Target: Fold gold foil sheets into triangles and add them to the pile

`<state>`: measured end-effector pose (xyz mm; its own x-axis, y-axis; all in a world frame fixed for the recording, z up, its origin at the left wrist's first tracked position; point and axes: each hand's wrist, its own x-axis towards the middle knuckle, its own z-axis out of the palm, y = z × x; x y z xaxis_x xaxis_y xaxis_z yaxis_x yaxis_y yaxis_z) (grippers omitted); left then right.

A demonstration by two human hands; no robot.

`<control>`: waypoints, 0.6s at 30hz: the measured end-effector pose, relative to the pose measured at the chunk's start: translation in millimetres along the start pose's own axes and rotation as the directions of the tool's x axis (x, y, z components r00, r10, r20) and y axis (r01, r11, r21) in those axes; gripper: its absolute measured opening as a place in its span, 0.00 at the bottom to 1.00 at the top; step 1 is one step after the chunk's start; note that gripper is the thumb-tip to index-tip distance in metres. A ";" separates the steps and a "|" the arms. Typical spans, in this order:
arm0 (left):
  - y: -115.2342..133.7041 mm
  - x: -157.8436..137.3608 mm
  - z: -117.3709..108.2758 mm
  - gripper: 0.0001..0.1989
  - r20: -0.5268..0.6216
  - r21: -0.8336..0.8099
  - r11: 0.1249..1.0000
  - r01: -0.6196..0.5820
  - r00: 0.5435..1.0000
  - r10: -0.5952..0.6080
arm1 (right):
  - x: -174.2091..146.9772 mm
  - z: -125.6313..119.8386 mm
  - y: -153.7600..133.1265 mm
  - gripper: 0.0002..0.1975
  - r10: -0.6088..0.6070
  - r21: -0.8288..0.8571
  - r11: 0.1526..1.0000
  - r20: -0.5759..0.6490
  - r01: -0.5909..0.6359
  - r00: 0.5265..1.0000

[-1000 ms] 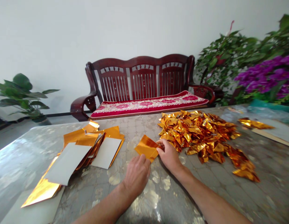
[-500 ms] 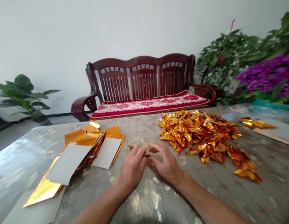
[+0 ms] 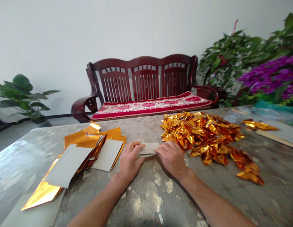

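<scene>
A sheet of foil paper point(image 3: 150, 147), its pale grey-white side showing, is stretched between my two hands over the middle of the table. My left hand point(image 3: 132, 159) pinches its left end between thumb and fingers. On the other end, my right hand point(image 3: 171, 157) grips with fingertips and thumb. The sheet looks bent or partly folded along its length; its underside is hidden. To the left lie loose sheets of gold foil paper point(image 3: 108, 154), some white side up. A heap of folded gold foil pieces point(image 3: 200, 132) lies to the right.
The table point(image 3: 146, 192) has a shiny patterned cover. Behind it stands a dark wooden bench point(image 3: 146, 78) with a red patterned cushion point(image 3: 152, 105). Clear plastic wrapping point(image 3: 243, 113) and a pale board point(image 3: 284, 134) lie at the right, near purple flowers point(image 3: 272, 75).
My hands have moved apart, left hand leftward and right hand rightward. The paper, mostly hidden between them before, now shows its pale side. The piles look the same.
</scene>
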<state>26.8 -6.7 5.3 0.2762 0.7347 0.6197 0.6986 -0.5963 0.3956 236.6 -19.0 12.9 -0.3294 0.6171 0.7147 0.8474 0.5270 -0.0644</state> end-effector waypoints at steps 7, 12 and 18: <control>2.5 -0.6 2.5 0.09 0.288 0.225 0.964 -0.142 0.955 0.074 | -3.1 10.1 5.4 0.09 0.003 -0.084 0.996 0.211 0.015 0.977; 0.3 0.5 7.5 0.12 0.381 0.260 0.957 -0.125 0.925 0.017 | -5.7 11.7 7.3 0.08 0.035 -0.059 0.998 0.327 -0.016 0.944; -0.4 1.9 4.6 0.11 0.391 0.193 0.981 -0.007 0.918 -0.070 | -3.3 6.5 12.0 0.09 0.025 0.021 0.999 0.429 -0.038 0.903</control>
<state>30.1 -3.6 3.2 0.4624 0.8427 0.2758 0.8108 -0.5278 0.2531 245.2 -10.9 5.3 -0.4550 0.8211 0.3446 0.8502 0.5157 -0.1062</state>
